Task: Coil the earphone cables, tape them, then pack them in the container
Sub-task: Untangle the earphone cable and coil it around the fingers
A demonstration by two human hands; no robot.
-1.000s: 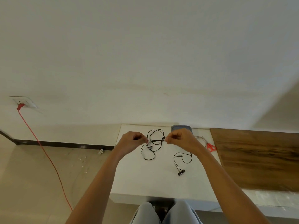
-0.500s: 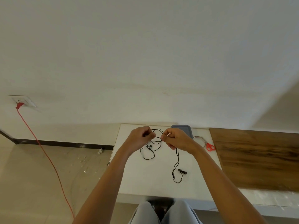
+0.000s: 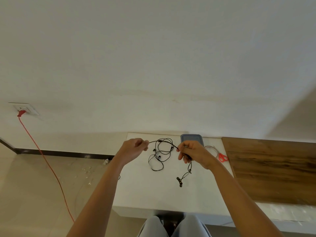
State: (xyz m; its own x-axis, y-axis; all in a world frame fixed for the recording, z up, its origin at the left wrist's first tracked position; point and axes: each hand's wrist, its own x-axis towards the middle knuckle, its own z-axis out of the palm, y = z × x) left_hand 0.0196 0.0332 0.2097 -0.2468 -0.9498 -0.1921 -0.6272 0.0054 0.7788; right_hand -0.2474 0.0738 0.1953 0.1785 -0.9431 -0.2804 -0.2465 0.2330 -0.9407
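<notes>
My left hand [image 3: 135, 147] pinches the black earphone cable [image 3: 153, 141]; my right hand [image 3: 193, 153] grips it farther along. Cable arcs between, above the white surface [image 3: 145, 189].

Red scissors [image 3: 222, 157] beside wooden board [image 3: 273, 170]; red cord [image 3: 42, 156] at socket [image 3: 25, 109]

held cable [image 3: 152, 141]: ran from the left hand [image 3: 135, 148] across to the right hand [image 3: 193, 153]; its earbud end hung below the right hand.
loose cable [image 3: 155, 170]: lay on the table [image 3: 150, 190], between the hands.
container [image 3: 191, 138]: sat on the table just behind the right hand.
tape roll [image 3: 212, 149]: lay just right of the right hand.
scissors [image 3: 222, 157]: lay beside the tape roll, farther right.
board [image 3: 273, 168]: lay well right of the right hand.
</notes>
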